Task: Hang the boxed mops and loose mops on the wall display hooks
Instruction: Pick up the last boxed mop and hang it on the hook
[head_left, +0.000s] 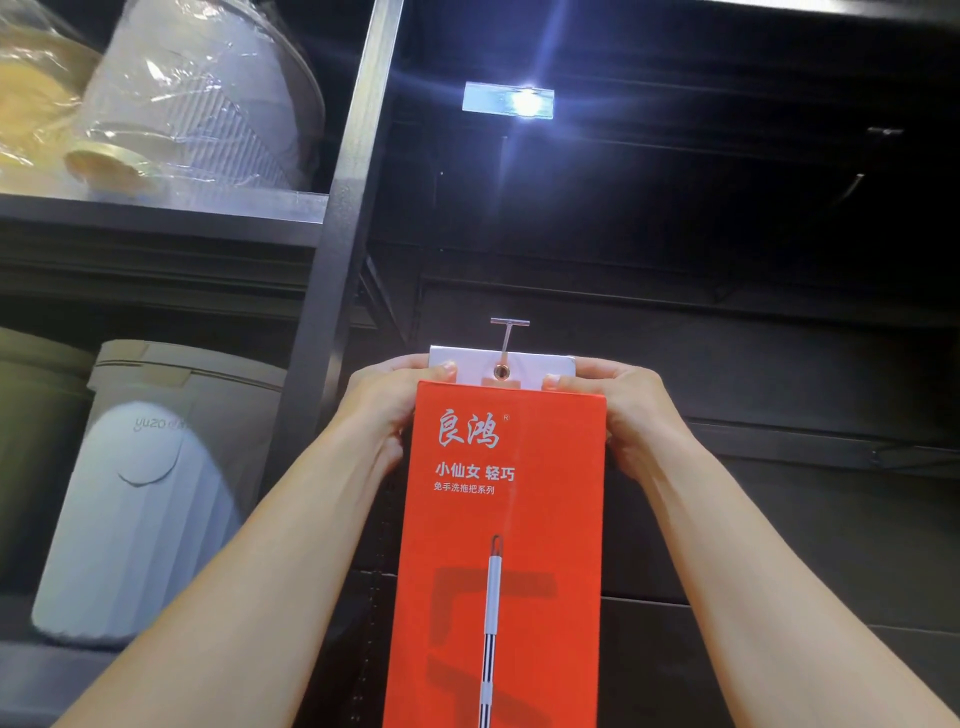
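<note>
Count: you are holding 1 boxed mop (498, 519) in 2 hands, left hand (384, 410) and right hand (628, 415); 1 hook (508, 332) showing at 12 o'clock, 1 white bin (140, 519) at 8 o'clock.

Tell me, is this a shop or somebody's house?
Most likely a shop, a housewares section. The left hand and right hand hold an orange boxed mop up to a metal display hook on a wall panel, and plastic-wrapped bins sit on the shelf beside it.

We hold both bare forearms raised and stretched forward, roughly parallel. Our left grip (382, 410) and right grip (631, 415) sit level, fingers curled behind the boxed mop (506, 519), thumbs pressed on its upper front.
</note>
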